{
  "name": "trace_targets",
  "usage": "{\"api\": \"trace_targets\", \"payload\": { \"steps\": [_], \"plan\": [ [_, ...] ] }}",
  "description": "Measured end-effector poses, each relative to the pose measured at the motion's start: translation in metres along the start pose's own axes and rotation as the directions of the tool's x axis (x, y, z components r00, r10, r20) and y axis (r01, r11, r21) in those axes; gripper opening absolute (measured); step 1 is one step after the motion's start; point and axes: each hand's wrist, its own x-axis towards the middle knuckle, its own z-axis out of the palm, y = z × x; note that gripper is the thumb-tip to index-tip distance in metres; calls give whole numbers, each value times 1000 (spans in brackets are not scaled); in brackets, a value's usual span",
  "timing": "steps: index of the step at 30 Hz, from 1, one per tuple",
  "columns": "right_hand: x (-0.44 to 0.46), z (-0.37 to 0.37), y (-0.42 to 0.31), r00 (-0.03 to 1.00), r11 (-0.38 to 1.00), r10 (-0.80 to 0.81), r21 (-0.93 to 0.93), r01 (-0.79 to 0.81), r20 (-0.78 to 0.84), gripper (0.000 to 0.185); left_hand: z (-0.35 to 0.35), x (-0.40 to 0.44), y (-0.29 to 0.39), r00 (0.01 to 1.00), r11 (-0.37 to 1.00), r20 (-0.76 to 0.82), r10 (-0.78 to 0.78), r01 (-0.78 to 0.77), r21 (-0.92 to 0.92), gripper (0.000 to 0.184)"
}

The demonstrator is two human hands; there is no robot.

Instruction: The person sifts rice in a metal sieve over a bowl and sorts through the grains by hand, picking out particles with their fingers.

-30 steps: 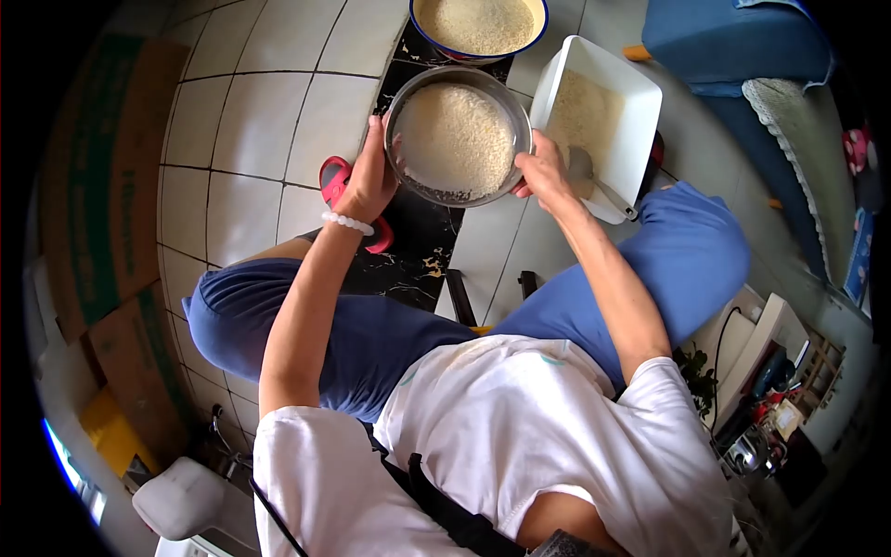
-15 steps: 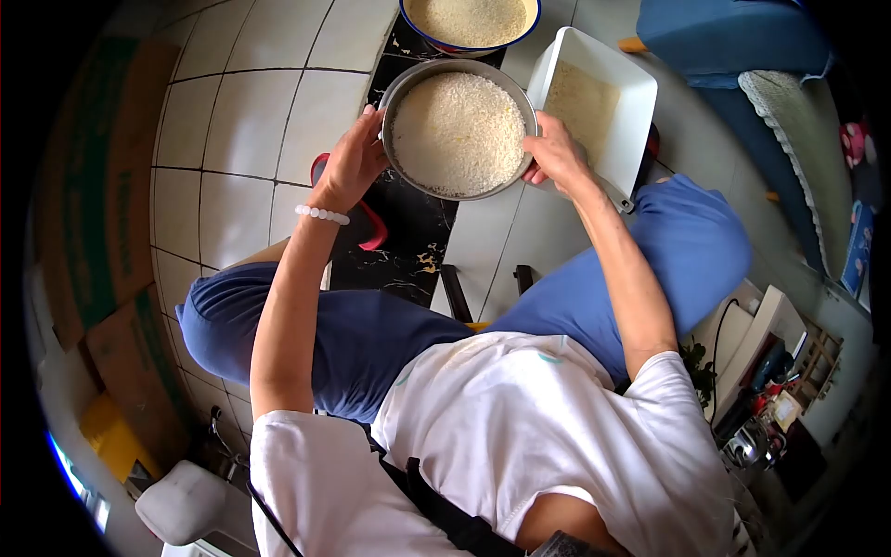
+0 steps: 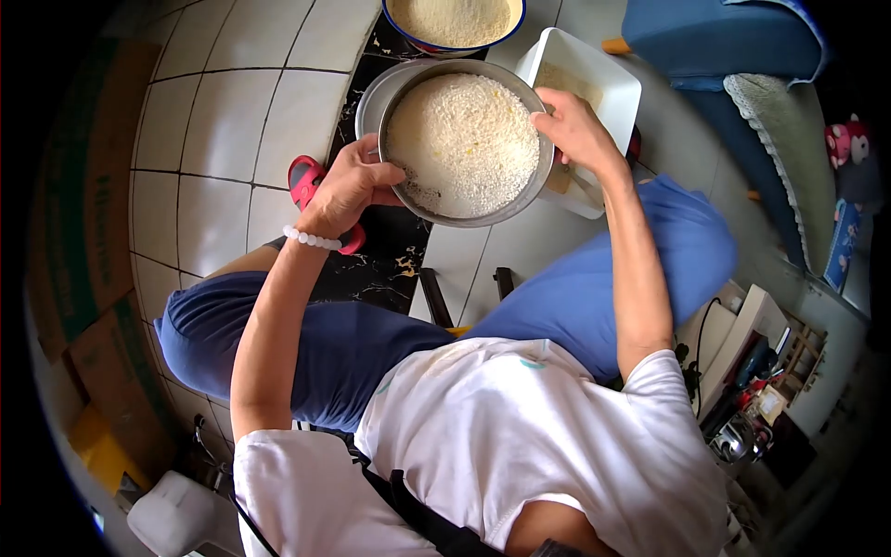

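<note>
Both hands hold up a round metal sieve (image 3: 534,190) filled with whitish grains (image 3: 469,139) that look like rice, with a few yellow bits among them. My left hand (image 3: 348,186) is closed on its lower left rim, the thumb lying over the edge. Dark specks show near that thumb, where the grains are thin. At the upper right rim, my right hand (image 3: 577,135) grips with the thumb on top and the fingers partly hidden. Behind the sieve, a grey basin (image 3: 368,110) shows only at its left edge.
An enamel basin (image 3: 520,20) with a blue rim, holding pale grain, stands at the top. Right of the sieve is a white rectangular tub (image 3: 624,93) with grain in it. A red slipper (image 3: 302,181) lies at the left, and a blue chair (image 3: 719,42) stands upper right.
The sieve has come nearer to me and slightly right, uncovering part of the grey basin behind it. My left thumb now lies over the rim, and my right hand sits higher on it.
</note>
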Motion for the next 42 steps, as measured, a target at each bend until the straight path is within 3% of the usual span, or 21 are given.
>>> {"api": "trace_targets", "payload": {
  "steps": [2,3,5,6,8,10,12,16,42],
  "plan": [
    [1,1,7,942,976,-209,-113,185,-262,25,9,-2,-1,1000,999,-9,4,-4,-39,41],
    [-2,-2,1,941,975,-214,-120,188,-262,25,12,-2,-4,999,996,-32,13,-16,-83,40],
    [-9,-4,-13,855,957,-244,-256,136,-459,28,17,-4,-8,998,986,-65,25,-35,-160,37],
    [-10,-3,-14,853,955,-250,-259,141,-457,28,19,-4,-8,997,986,-68,30,-41,-162,37],
    [-13,0,-17,683,892,-445,-351,283,-579,22,22,-7,-9,996,990,-92,17,-29,-135,43],
    [-18,9,-27,640,858,-512,-383,343,-573,14,24,-7,-12,996,989,-82,36,-48,-143,42],
    [-22,19,-34,719,877,-475,-344,336,-508,15,28,-9,-13,993,987,-99,57,-71,-145,42],
    [-18,30,-29,778,881,-451,-356,311,-437,8,30,-10,-16,991,988,-118,62,-77,-134,41],
    [-3,41,-21,865,870,-377,-447,208,-332,8,39,-19,-10,991,992,-126,41,-56,-116,45]
  ]
}}
